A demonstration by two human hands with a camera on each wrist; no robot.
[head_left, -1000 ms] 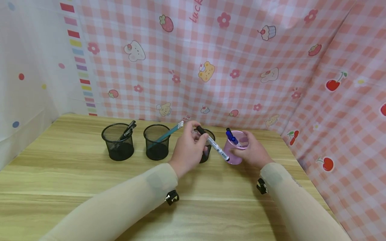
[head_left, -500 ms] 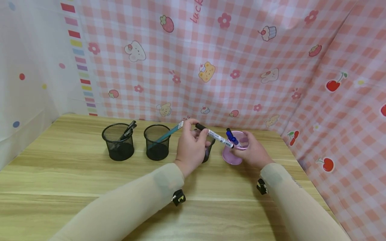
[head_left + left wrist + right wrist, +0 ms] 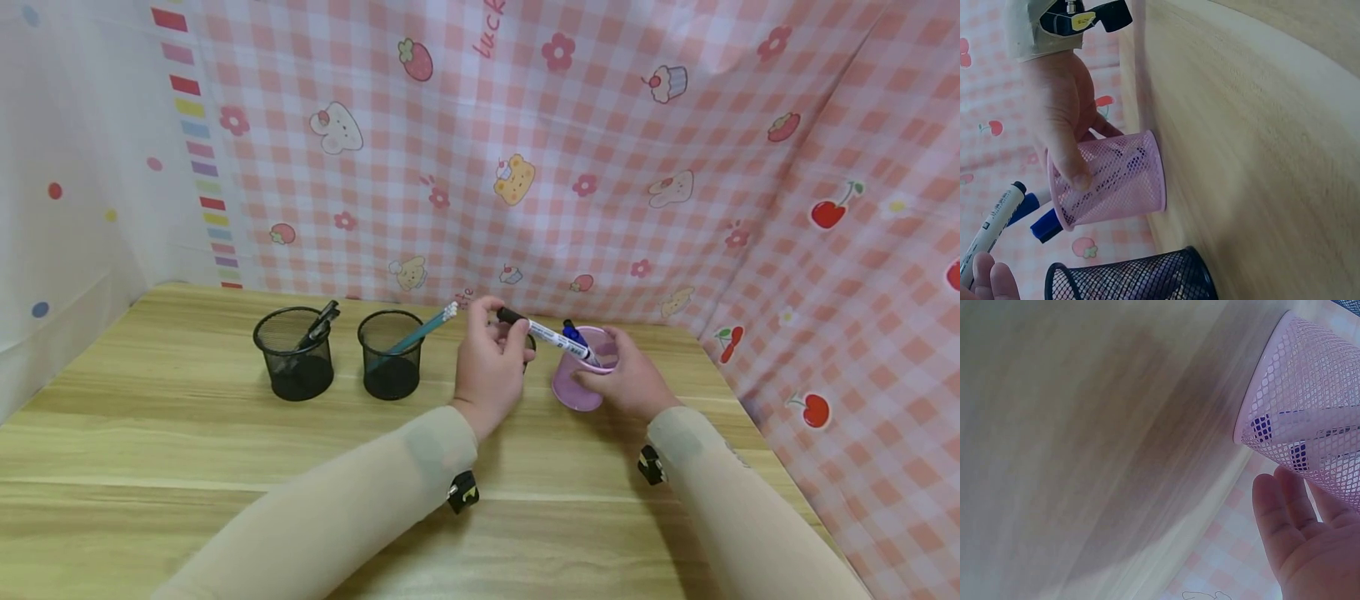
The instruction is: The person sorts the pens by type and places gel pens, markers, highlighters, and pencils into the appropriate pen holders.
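My left hand (image 3: pixel 489 371) pinches a white whiteboard marker (image 3: pixel 555 337) by its black-capped end. The marker slants down to the right, its far end over the rim of a pink mesh pen cup (image 3: pixel 573 390). Around that cup my right hand (image 3: pixel 632 377) is curled, the thumb on the near side, as the left wrist view also shows. Blue-capped markers (image 3: pixel 1046 225) stick out of the pink cup's mouth. In the right wrist view, their dark-blue lower ends show through the mesh, with my right fingers (image 3: pixel 1269 503) beside it.
A black mesh cup (image 3: pixel 1138 278) stands left of the pink one, mostly hidden by my left hand in the head view. Further left, one black cup (image 3: pixel 391 379) holds teal pencils (image 3: pixel 422 332); another (image 3: pixel 300 382) holds black pens (image 3: pixel 321 323). Patterned cloth (image 3: pixel 465 167) hangs behind the table.
My left hand has moved right with the marker, whose far end has risen from beside the pink cup's base to over its rim. The right hand and the cup stay put.
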